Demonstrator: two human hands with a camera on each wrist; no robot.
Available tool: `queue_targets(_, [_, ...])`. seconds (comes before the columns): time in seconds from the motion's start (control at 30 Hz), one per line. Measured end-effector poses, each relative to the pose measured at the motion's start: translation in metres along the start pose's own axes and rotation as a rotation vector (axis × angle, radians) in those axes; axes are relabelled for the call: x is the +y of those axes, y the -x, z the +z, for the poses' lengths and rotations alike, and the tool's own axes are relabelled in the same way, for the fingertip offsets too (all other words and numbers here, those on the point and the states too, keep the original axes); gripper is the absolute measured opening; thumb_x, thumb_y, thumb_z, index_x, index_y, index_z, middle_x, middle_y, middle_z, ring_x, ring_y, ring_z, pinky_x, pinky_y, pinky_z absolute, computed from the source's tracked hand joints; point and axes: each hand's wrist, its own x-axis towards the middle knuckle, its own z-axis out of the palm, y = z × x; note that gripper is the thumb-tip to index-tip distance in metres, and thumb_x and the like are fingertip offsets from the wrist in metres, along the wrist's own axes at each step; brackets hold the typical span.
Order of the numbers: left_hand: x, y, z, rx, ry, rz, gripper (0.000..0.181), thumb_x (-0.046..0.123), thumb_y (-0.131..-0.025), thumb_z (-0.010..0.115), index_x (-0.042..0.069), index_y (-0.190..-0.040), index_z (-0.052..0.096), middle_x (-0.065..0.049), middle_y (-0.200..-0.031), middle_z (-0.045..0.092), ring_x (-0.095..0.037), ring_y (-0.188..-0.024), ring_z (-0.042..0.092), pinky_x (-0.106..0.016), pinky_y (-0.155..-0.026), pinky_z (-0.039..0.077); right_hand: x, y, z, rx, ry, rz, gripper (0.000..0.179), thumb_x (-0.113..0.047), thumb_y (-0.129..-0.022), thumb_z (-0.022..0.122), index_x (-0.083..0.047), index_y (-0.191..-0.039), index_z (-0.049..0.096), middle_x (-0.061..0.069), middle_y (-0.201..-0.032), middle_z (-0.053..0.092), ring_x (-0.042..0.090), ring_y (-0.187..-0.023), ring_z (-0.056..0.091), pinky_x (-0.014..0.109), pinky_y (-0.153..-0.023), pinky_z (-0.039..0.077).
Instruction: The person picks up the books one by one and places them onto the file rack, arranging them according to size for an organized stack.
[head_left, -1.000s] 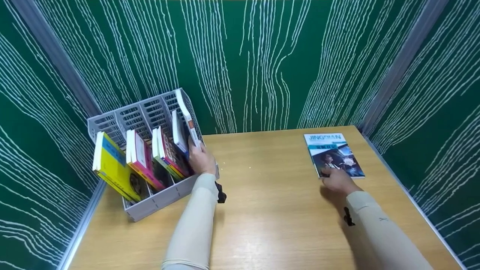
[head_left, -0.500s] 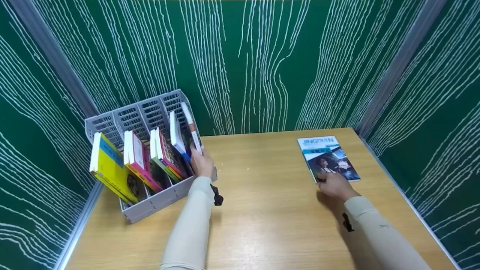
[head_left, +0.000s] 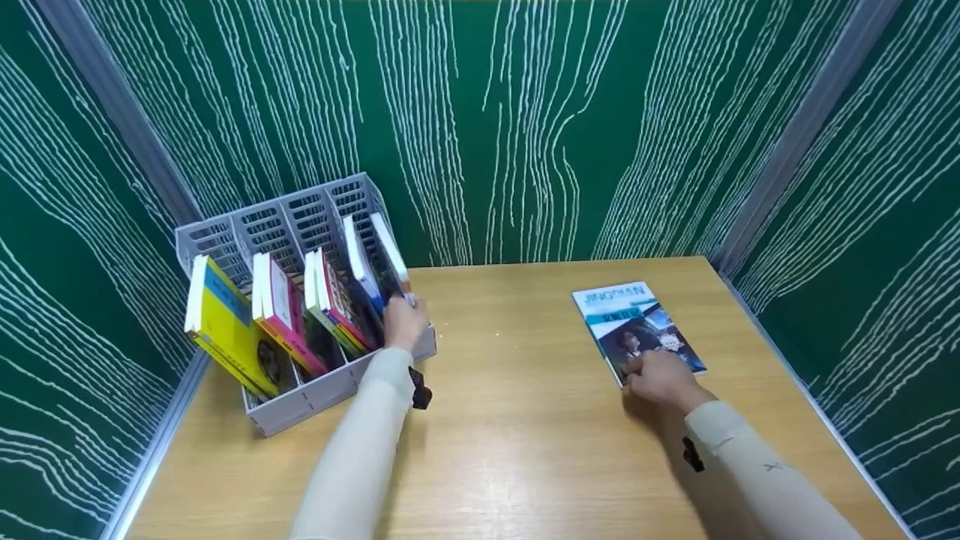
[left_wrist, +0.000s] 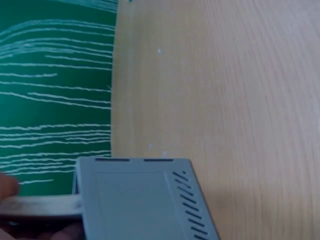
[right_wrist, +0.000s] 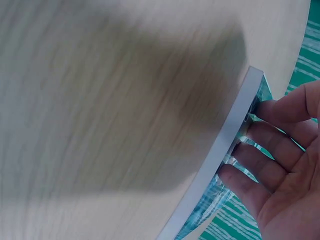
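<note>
My left hand [head_left: 405, 322] grips a white-edged book [head_left: 388, 244] that stands in the rightmost slot of the grey file organizer [head_left: 311, 405]. In the left wrist view, that book's edge [left_wrist: 40, 206] sits between thumb and fingers, beside the organizer's outer wall [left_wrist: 130, 205]. On the right of the table lies a JINGDIAN paperback [head_left: 637, 322], cover up. The fingertips of my right hand [head_left: 664, 377] press on its cover near the front. From the right wrist view, those fingers [right_wrist: 262, 165] extend onto the cover behind the pale page edge [right_wrist: 215, 150], without closing round the book.
Several books fill the other slots, among them a yellow one [head_left: 229, 322] at the left and a pink one [head_left: 289, 322]. Green walls [head_left: 517, 150] with white lines enclose the wooden table [head_left: 510, 435] at the back and both sides.
The JINGDIAN paperback has slid left and towards the front under my right hand. The book in my left hand has sunk lower into the rightmost slot.
</note>
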Motion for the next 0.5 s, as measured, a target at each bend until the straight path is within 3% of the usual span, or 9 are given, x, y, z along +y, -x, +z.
queue_targets(0.1, [-0.009,-0.007,-0.006,-0.061,-0.051,0.035,0.024,0.026,-0.103,0.062,0.009,-0.086,0.062,-0.01,-0.082,0.067,-0.028,-0.078,0.065,-0.047,-0.075,0.055,-0.004,0.003,0.003,0.004,0.01,-0.019,0.038,-0.017,-0.097,0.068,0.002,-0.129,0.077,0.018,-0.115,0.077,0.032,-0.094,0.066,0.037,-0.073,0.052])
queue_targets(0.17, [0.0,0.002,-0.02,-0.086,-0.086,0.023,0.021,0.026,-0.101,0.068,0.006,-0.094,0.069,-0.012,-0.091,0.074,-0.029,-0.085,0.07,-0.046,-0.081,0.059,-0.007,0.005,0.005,0.003,0.02,-0.037,0.034,-0.017,-0.098,0.068,0.001,-0.124,0.079,0.017,-0.11,0.077,0.03,-0.091,0.066,0.037,-0.073,0.053])
queue_targets(0.3, [0.04,0.039,-0.059,-0.158,-0.163,-0.012,0.035,0.016,-0.095,0.077,-0.008,-0.12,0.07,-0.026,-0.12,0.077,-0.036,-0.109,0.075,-0.05,-0.101,0.06,-0.014,0.007,0.007,0.024,0.092,-0.118,0.019,-0.016,-0.097,0.067,-0.005,-0.095,0.082,0.006,-0.082,0.072,0.022,-0.073,0.062,0.033,-0.064,0.048])
queue_targets(0.37, [0.057,0.054,-0.073,-0.202,-0.185,-0.019,0.043,0.011,-0.095,0.078,-0.012,-0.128,0.065,-0.029,-0.128,0.074,-0.039,-0.116,0.074,-0.051,-0.105,0.059,-0.018,0.005,0.006,0.03,0.125,-0.131,0.019,-0.017,-0.098,0.067,-0.007,-0.092,0.081,0.003,-0.075,0.069,0.02,-0.068,0.06,0.032,-0.061,0.045])
queue_targets(0.43, [0.069,0.063,-0.083,-0.243,-0.198,-0.04,0.045,0.009,-0.097,0.077,-0.013,-0.134,0.062,-0.03,-0.134,0.072,-0.039,-0.121,0.072,-0.051,-0.108,0.059,-0.023,0.002,0.004,0.026,0.13,-0.116,0.02,-0.02,-0.101,0.068,-0.006,-0.097,0.082,0.004,-0.078,0.07,0.02,-0.068,0.061,0.032,-0.061,0.047])
queue_targets(0.5, [0.071,0.065,-0.086,-0.237,-0.205,-0.052,0.044,0.009,-0.099,0.077,-0.011,-0.135,0.063,-0.027,-0.133,0.073,-0.037,-0.117,0.073,-0.049,-0.106,0.06,-0.027,-0.002,0.003,0.025,0.114,-0.075,0.025,-0.024,-0.103,0.07,-0.003,-0.11,0.081,0.009,-0.091,0.076,0.021,-0.075,0.064,0.034,-0.066,0.053])
